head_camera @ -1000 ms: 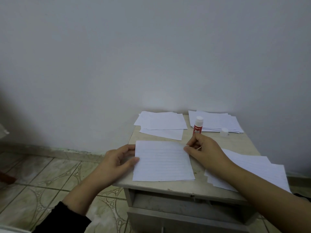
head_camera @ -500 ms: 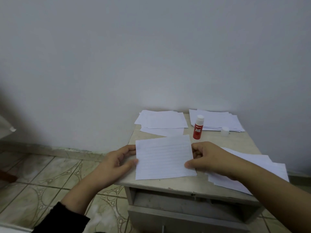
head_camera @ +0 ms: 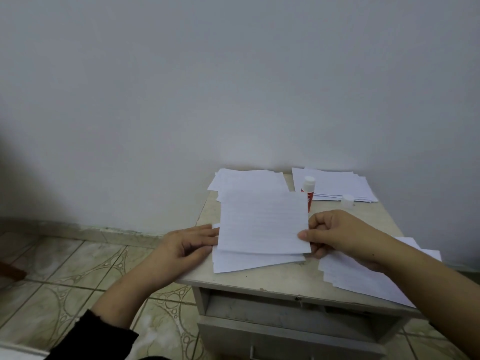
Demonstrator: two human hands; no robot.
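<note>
Pinching the lined sheet (head_camera: 262, 222) at its right edge with the right hand (head_camera: 337, 235), thumb on top and the other fingers curled underneath, just right of frame centre. Holding that sheet tilted up off the table (head_camera: 259, 284), near edge low, far edge raised and hiding part of the glue stick (head_camera: 308, 189) behind it. Pressing down with the left hand (head_camera: 189, 242) at centre-left, fingers straight and close together, tips touching the left edge of the lower sheet (head_camera: 249, 263) lying flat beneath. Probably peeling off or turning over the upper sheet, though not telling which from here. Risking a crease: gripping by one edge only, leaving the free left side to sag or fold. Risking, too, dragging the lower sheet toward the table's front edge in case of glue bonding the two, or of the left hand easing off too soon. Watching that glue stick, standing upright just behind the raised paper, seemingly uncapped, with the white cap (head_camera: 347, 200) lying apart to its right: possibly tipping it onto the back-right stack (head_camera: 337, 184) by sweeping the sheet backward. Minding as well the loose pile (head_camera: 363, 279) under the right forearm at lower right, close to the front edge, and possibly nudging sheets off by shifting that arm.
</note>
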